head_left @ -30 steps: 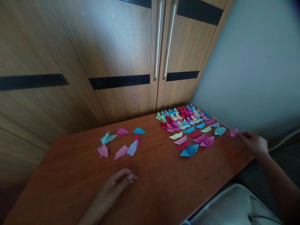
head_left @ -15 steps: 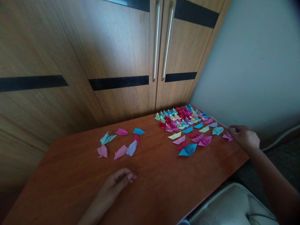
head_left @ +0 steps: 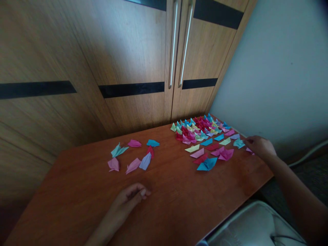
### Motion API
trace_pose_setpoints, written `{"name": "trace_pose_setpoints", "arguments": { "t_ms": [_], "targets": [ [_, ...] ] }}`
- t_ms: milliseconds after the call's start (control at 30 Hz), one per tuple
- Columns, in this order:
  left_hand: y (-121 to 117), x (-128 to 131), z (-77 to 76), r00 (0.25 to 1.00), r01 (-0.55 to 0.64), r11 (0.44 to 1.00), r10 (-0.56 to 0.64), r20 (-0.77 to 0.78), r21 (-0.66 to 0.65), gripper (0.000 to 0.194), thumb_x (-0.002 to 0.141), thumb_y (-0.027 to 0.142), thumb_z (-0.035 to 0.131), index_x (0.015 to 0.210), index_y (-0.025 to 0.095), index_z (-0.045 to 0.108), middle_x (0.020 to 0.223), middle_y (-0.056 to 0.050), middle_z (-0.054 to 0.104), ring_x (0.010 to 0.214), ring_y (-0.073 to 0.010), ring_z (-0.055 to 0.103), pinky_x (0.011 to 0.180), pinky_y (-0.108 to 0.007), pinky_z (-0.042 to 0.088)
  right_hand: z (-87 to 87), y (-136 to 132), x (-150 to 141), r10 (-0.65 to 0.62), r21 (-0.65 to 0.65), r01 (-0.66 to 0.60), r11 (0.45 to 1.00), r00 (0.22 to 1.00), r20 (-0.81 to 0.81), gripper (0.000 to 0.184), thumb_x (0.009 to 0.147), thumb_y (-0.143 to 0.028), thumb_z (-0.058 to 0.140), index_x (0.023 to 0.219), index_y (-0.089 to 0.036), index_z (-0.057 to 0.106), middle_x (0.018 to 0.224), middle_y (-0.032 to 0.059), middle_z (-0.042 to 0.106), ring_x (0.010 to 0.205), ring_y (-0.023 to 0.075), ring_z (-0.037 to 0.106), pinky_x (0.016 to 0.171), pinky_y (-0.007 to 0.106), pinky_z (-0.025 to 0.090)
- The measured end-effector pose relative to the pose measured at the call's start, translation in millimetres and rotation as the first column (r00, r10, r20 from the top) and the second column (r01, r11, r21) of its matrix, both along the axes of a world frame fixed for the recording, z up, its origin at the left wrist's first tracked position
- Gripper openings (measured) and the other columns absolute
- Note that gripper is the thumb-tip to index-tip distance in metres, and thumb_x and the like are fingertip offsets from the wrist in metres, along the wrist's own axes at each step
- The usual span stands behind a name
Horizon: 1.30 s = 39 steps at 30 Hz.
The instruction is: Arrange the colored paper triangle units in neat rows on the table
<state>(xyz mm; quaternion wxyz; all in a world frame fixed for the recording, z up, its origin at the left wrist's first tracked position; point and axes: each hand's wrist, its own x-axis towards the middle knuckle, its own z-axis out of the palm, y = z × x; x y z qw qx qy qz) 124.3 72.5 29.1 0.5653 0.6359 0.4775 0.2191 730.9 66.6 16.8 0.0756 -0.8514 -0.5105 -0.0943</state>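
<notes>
My right hand (head_left: 260,147) reaches to the table's right side, its fingertips pinched together at the right edge of a teal origami piece (head_left: 238,143). A pink origami piece (head_left: 249,150) lies under that hand, partly hidden. To the left, flat trapezoid folds and opened pieces lie loosely, among them a blue origami piece (head_left: 207,164) and a magenta one (head_left: 226,154). My left hand (head_left: 134,198) rests at the front middle of the table, fingers curled and thumb against them, with nothing visible in it. Beyond it lies a lilac origami piece (head_left: 145,161).
Tightly packed upright paper boats (head_left: 196,128) stand in the far right corner. Several loose folded papers, including a pink one (head_left: 113,164), form a rough ring left of centre. A wooden cabinet (head_left: 133,116) backs the table (head_left: 77,198); a pale padded seat (head_left: 246,225) is at lower right.
My right hand has moved left, from the pink origami piece at the right edge to the teal one. My left hand has stayed put. The view has shifted slightly.
</notes>
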Motion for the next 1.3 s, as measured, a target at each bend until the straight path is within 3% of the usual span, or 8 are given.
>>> {"name": "trace_pose_setpoints", "arguments": {
  "t_ms": [200, 567, 833, 1033, 1300],
  "targets": [
    [0.3, -1.3, -1.8, 1.0, 0.024, 1.0, -0.024, -0.006, 0.019, 0.033, 0.084, 0.049, 0.054, 0.084, 0.02, 0.069, 0.085, -0.004, 0.069, 0.083, -0.0208, 0.059, 0.077, -0.03, 0.046, 2.6, -8.8, -18.1, 0.116, 0.042, -0.117, 0.992, 0.993, 0.024, 0.03, 0.082, -0.043, 0.051, 0.081, -0.02, 0.07, 0.08, 0.0062, 0.067, 0.073, 0.0207, 0.061, 0.063, 0.027, 0.041],
    [0.5, -3.5, -4.2, 0.999, 0.03, 0.999, -0.03, -0.013, 0.015, 0.032, 0.086, 0.048, 0.053, 0.086, 0.02, 0.069, 0.086, -0.004, 0.068, 0.084, -0.0202, 0.059, 0.077, -0.028, 0.045, 1.8, -12.0, -25.4, 0.215, 0.057, -0.213, 0.975, 0.976, -0.027, 0.03, 0.083, -0.042, 0.052, 0.094, -0.023, 0.073, 0.086, 0.0056, 0.07, 0.075, 0.0198, 0.063, 0.066, 0.025, 0.043],
    [0.2, -1.5, 0.0, 0.999, 0.029, 1.0, -0.028, -0.024, 0.012, 0.032, 0.086, 0.048, 0.052, 0.085, 0.02, 0.068, 0.084, -0.003, 0.067, 0.084, -0.0205, 0.059, 0.078, -0.029, 0.045, 1.6, -36.3, 9.8, -0.06, 0.162, 0.064, 0.985, 0.998, -0.026, 0.042, 0.083, -0.049, 0.045, 0.099, -0.02, 0.069, 0.097, 0.0109, 0.07, 0.084, 0.0263, 0.065, 0.07, 0.032, 0.045],
    [-0.8, -0.5, 0.3, 1.0, 0.031, 1.0, -0.031, 0.002, 0.006, 0.031, 0.086, 0.047, 0.053, 0.084, 0.02, 0.067, 0.086, -0.004, 0.067, 0.086, -0.0206, 0.059, 0.079, -0.029, 0.045, -12.3, -51.5, 38.7, -0.137, 0.119, 0.152, 0.981, 0.982, -0.128, 0.047, 0.074, -0.054, 0.056, 0.103, -0.019, 0.068, 0.094, 0.0127, 0.07, 0.086, 0.0286, 0.065, 0.072, 0.034, 0.045],
    [1.9, -2.9, -5.1, 0.999, 0.045, 0.999, -0.045, -0.005, 0.015, 0.031, 0.087, 0.047, 0.052, 0.087, 0.02, 0.067, 0.087, -0.004, 0.067, 0.085, -0.02, 0.059, 0.078, -0.029, 0.044, -18.0, -43.6, 28.2, -0.222, 0.073, 0.234, 0.97, 0.965, -0.141, 0.025, 0.074, -0.042, 0.059, 0.083, -0.023, 0.074, 0.082, 0.0106, 0.072, 0.073, 0.0257, 0.065, 0.06, 0.031, 0.04]
  ]
}}
